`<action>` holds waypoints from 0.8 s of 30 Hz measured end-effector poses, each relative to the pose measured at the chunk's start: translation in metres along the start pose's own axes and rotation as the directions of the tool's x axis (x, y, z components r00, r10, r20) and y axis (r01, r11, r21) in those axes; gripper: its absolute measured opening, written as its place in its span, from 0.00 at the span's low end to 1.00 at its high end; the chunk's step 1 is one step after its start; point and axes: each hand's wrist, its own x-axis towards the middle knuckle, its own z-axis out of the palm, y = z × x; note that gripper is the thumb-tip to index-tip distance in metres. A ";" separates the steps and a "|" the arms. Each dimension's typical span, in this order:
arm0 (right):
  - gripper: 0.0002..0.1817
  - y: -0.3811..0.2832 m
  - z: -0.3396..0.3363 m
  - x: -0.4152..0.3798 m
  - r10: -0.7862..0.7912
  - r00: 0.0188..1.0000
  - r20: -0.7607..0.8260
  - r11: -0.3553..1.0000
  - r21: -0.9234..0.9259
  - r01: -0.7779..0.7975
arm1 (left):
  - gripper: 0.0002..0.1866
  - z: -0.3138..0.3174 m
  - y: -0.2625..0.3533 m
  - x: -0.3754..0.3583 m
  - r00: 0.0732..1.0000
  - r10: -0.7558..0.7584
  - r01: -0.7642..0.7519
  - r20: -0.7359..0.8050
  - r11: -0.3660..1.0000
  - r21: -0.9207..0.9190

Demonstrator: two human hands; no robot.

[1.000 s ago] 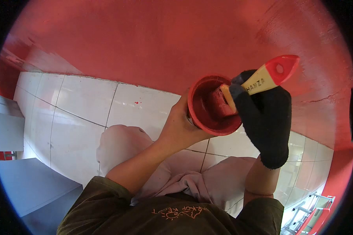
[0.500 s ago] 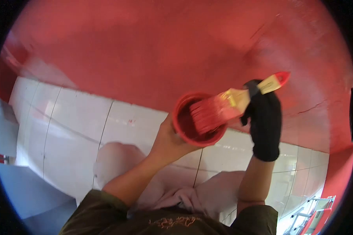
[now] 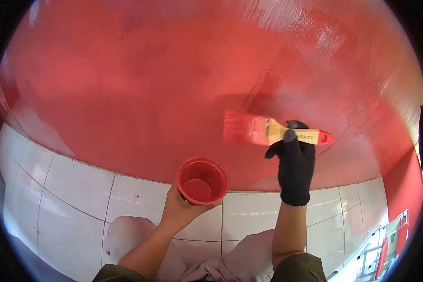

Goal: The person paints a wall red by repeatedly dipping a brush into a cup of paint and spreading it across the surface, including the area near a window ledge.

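My left hand [image 3: 180, 210], bare, is wrapped round a red cup [image 3: 203, 182] with red paint inside; its fingers are partly hidden under the cup. My right hand [image 3: 296, 155], in a black glove, grips the wooden handle of a paintbrush [image 3: 279, 131]. The brush lies nearly level, its red-coated bristles pointing left, up and to the right of the cup. Behind the bristles is a red wall [image 3: 141, 103]; whether they touch it I cannot tell.
White floor tiles [image 3: 75, 188] run along the foot of the wall, with small red spots on one tile. A folding ladder [image 3: 385, 244] stands at the lower right. My knees are below the cup.
The brush has come out of the cup and now lies level in front of the wall. My left hand and the cup have moved down and left in the view.
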 end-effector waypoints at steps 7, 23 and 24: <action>0.12 -0.014 0.000 0.054 -0.231 0.961 0.150 0.907 -0.324 0.268 | 0.39 0.003 0.007 0.001 0.999 0.053 -0.053 0.004 0.999 0.003; 0.14 -0.031 -0.005 0.045 -0.448 0.696 0.561 0.298 -0.640 0.708 | 0.38 0.009 0.003 -0.002 0.995 0.091 -0.089 0.030 0.994 -0.064; 0.14 -0.049 0.000 0.065 -0.647 0.332 0.686 -0.113 -0.517 0.848 | 0.38 0.009 0.010 -0.003 0.997 0.077 -0.075 0.023 0.995 -0.059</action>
